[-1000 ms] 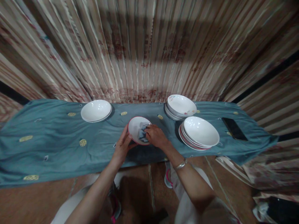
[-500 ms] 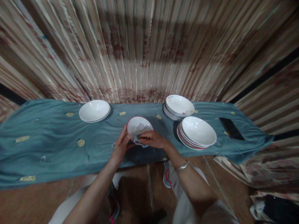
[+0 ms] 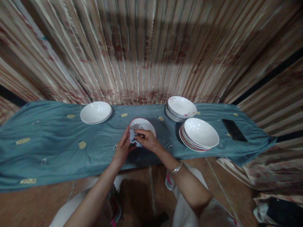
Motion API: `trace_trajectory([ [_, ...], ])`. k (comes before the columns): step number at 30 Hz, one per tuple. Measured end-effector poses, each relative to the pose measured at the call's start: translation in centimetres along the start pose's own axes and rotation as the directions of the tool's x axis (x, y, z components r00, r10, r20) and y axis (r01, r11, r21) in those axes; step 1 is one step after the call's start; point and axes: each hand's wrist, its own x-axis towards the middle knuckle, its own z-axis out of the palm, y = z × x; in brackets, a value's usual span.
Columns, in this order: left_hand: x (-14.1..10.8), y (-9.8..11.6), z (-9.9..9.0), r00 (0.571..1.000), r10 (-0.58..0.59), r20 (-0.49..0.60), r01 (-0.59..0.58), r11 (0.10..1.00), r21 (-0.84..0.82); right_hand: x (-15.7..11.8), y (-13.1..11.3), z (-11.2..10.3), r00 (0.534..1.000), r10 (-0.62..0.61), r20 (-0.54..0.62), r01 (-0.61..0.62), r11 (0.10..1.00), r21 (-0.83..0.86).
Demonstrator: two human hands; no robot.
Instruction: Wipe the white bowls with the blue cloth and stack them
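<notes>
A white bowl (image 3: 144, 124) with a red rim is tilted toward me above the cloth-covered table. My left hand (image 3: 122, 145) grips its left side, with the thumb near the rim and the other fingers partly hidden behind the bowl. A crumpled pale blue-grey cloth (image 3: 133, 138) is pinched in my right hand (image 3: 148, 140), which presses it against the left inner wall and rim of the bowl. A silver bracelet (image 3: 176, 169) sits on my right wrist.
Right of the bowl stand a stack of flower-patterned bowls (image 3: 181, 107) and a stack of white bowls (image 3: 201, 134). A black phone (image 3: 234, 130) lies farther right. White dishes (image 3: 96, 112) are at the left. A pleated curtain (image 3: 142, 47) hangs behind the blue-green tablecloth (image 3: 61, 142).
My right hand has moved left with the cloth, from the lower middle of the bowl to its left side. The left hand and bowl stay nearly in place.
</notes>
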Motion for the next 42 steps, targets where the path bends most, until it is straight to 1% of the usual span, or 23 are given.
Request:
trace_trajectory([
  [3,0.0,-0.1,0.1,1.000,0.017,0.012,-0.017,1.000,0.001,0.4,-0.7,0.6,0.990,-0.091,-0.112,0.082,0.993,-0.086],
  [6,0.0,-0.2,0.2,0.999,0.041,0.012,-0.041,0.999,0.022,0.9,-1.5,0.7,0.971,-0.163,-0.176,0.131,0.975,-0.181],
  [9,-0.1,-0.3,0.3,0.998,0.061,0.014,-0.062,0.997,0.054,1.7,-1.9,0.4,0.952,-0.217,-0.217,0.147,0.943,-0.298],
  [12,-0.3,-0.3,0.4,0.997,0.067,0.030,-0.069,0.995,0.070,2.3,-1.8,-0.2,0.942,-0.242,-0.234,0.127,0.900,-0.417],
  [16,-0.5,0.0,0.4,0.995,0.070,0.073,-0.076,0.994,0.084,2.7,-1.6,-1.4,0.946,-0.224,-0.232,0.060,0.830,-0.555],
  [20,-0.6,0.0,0.4,0.993,0.069,0.095,-0.079,0.991,0.105,2.6,-1.8,-2.8,0.959,-0.161,-0.235,-0.047,0.724,-0.688],
  [24,-0.6,0.0,0.5,0.989,0.092,0.116,-0.105,0.988,0.113,2.2,-2.0,-4.0,0.964,-0.098,-0.246,-0.126,0.648,-0.751],
  [28,-0.6,0.1,0.5,0.992,0.076,0.099,-0.087,0.989,0.117,1.7,-2.1,-4.7,0.974,-0.040,-0.222,-0.161,0.562,-0.811],
  [34,-0.4,0.1,0.4,0.996,0.057,0.069,-0.064,0.994,0.089,0.8,-2.1,-5.0,0.983,0.009,-0.186,-0.171,0.431,-0.886],
  [38,-0.4,0.2,0.4,0.996,0.051,0.070,-0.056,0.996,0.071,0.1,-1.7,-5.2,0.987,0.006,-0.158,-0.148,0.398,-0.905],
  [40,-0.4,0.2,0.4,0.996,0.050,0.071,-0.054,0.996,0.066,-0.4,-1.3,-5.4,0.989,-0.009,-0.147,-0.131,0.404,-0.905],
  [42,-0.4,0.2,0.4,0.996,0.048,0.071,-0.052,0.997,0.062,-0.9,-0.9,-5.5,0.989,-0.032,-0.143,-0.115,0.430,-0.896],
])
